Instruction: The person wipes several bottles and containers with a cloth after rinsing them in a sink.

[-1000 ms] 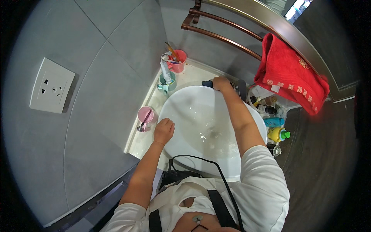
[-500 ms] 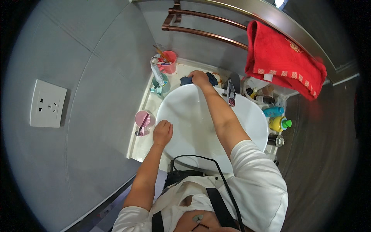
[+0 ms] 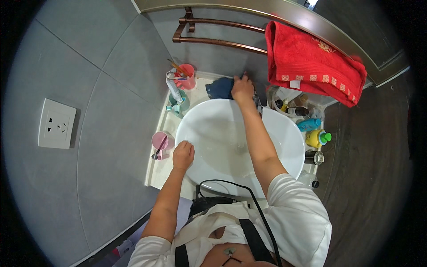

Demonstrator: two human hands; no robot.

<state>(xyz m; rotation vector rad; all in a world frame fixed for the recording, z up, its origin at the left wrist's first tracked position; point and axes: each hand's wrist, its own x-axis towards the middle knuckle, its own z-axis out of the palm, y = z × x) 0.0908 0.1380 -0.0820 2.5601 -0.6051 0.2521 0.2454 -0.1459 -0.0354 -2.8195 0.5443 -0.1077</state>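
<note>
Behind the white basin (image 3: 209,115), my right hand (image 3: 242,89) presses down on a dark blue cloth (image 3: 220,88) lying on the back counter strip. Most of the cloth spreads out to the left of this hand, and a bit of it shows by the fingertips. My right forearm crosses over the bowl. At the basin's left rim, my left hand (image 3: 183,155) rests with its fingers curled in, and nothing shows in it. Cloudy-looking water or residue appears low in the bowl. Partly behind my right wrist is a phone-like dark object (image 3: 258,103).
Left counter: a pink cup (image 3: 161,140) with a small utensil, a teal cup (image 3: 179,101) with a tube, a coral cup (image 3: 187,76) with brushes. Right: a basket of bottles (image 3: 284,104), a blue bottle (image 3: 308,124), a yellow bottle (image 3: 315,138). A red towel (image 3: 311,66) hangs above.
My right hand has moved to the right along the back counter, and the blue cloth now lies more spread out. My left hand stays on the rim. The view has shifted slightly.
</note>
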